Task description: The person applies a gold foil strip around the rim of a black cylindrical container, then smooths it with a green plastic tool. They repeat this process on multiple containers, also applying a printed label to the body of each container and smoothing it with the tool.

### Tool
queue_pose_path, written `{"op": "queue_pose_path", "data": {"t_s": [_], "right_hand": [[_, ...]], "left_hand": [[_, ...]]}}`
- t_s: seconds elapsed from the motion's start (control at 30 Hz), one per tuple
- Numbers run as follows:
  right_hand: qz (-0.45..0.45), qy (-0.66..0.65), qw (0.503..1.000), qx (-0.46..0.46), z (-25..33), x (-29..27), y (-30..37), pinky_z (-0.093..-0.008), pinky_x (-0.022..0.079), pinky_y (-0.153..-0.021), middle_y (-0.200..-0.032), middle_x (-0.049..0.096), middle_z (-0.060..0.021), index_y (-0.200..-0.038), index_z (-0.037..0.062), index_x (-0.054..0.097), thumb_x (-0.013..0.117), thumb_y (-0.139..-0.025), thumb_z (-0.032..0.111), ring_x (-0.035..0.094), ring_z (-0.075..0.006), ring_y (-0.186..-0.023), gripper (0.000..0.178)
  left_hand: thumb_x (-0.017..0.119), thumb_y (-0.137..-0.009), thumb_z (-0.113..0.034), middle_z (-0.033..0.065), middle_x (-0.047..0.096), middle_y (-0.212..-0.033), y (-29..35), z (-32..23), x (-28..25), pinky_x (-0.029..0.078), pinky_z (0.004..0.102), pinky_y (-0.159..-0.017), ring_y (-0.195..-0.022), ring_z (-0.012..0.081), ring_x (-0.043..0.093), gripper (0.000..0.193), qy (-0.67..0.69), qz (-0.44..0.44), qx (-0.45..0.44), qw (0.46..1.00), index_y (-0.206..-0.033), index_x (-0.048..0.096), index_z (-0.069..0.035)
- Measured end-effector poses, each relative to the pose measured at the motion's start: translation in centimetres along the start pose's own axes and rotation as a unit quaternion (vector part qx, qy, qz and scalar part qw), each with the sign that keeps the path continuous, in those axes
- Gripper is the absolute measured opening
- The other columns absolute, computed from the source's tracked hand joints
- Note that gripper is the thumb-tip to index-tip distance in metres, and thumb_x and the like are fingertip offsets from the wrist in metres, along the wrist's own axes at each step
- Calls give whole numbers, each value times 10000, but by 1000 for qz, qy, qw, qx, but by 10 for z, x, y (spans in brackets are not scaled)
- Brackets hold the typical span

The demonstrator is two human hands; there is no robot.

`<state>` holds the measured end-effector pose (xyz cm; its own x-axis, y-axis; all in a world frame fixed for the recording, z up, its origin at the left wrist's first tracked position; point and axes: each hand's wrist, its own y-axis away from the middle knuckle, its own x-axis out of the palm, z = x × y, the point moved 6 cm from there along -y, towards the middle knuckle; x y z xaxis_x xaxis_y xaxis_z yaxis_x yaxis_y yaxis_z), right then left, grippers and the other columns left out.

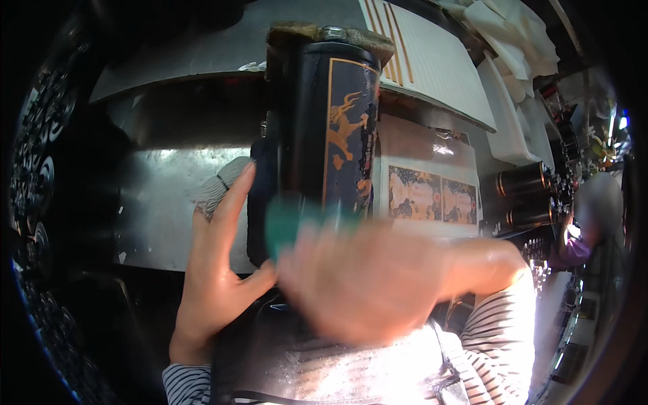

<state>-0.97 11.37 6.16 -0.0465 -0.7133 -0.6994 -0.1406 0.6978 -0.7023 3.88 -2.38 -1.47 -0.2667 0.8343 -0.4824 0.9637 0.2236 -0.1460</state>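
A black cylinder [297, 128] lies lengthwise in front of me, its far end at a brown padded block [293, 32]. On its right side is a dark decal sheet [344, 135] with an orange-gold figure and border. My right hand [364, 283], smeared by motion, is over the near end of the cylinder. It grips a green flat piece [287, 226], blurred and partly hidden by the fingers. My left hand [219, 277] is open beside the cylinder's left side, thumb apart, with striped grey fabric [226, 182] over some fingers. A dark pad [258, 209] lies between that hand and the cylinder.
Right of the cylinder lies a printed sheet [432, 196] of patterned decals. Beyond it, a white ribbed board [432, 67] carries several brown strips. A white bin [520, 128] and black cylinders [526, 192] stand farther right. Another person's purple sleeve [574, 250] shows at the right edge.
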Motion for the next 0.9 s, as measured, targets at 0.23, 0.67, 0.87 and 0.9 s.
{"op": "queue_pose_path", "data": {"t_s": [0.23, 0.67, 0.87, 0.9], "right_hand": [[-35, 149, 975, 161, -122, -22, -23, -244, 480, -551, -769, 683, -35, -941, 98, 702, 697, -829, 281, 640, -144, -615, 215], [-73, 78, 981, 161, -100, -19, -3, -259, 459, -552, -730, 657, -78, -859, 55, 687, 702, -724, 162, 618, -136, -634, 173], [-84, -191, 972, 110, -27, -5, 35, -294, 461, -524, -719, 607, -30, -765, 70, 641, 673, -694, 131, 595, -182, -615, 99], [-81, -165, 969, 165, -62, 6, 23, -275, 462, -528, -718, 619, -21, -779, 69, 654, 692, -698, 125, 595, -159, -605, 106]], "left_hand": [[577, -754, 26, 157, 503, -1362, -3, 5, -2, 307, 374, -1066, -1246, 304, 472, 590, 59, -19, 70, 996, -1334, 470, 24], [862, -609, -132, 230, 439, -1353, -14, -20, 24, 424, 382, -908, -1013, 325, 513, 1075, -113, -15, 83, 990, -1472, 233, -3], [854, -637, -185, 198, 478, -1314, -13, -11, 28, 421, 377, -903, -1040, 314, 515, 1041, -57, -27, 20, 998, -1460, 249, 15], [856, -634, -188, 194, 480, -1311, -11, -12, 27, 393, 384, -935, -1094, 303, 481, 1055, -67, -44, 41, 996, -1460, 233, 19]]}}
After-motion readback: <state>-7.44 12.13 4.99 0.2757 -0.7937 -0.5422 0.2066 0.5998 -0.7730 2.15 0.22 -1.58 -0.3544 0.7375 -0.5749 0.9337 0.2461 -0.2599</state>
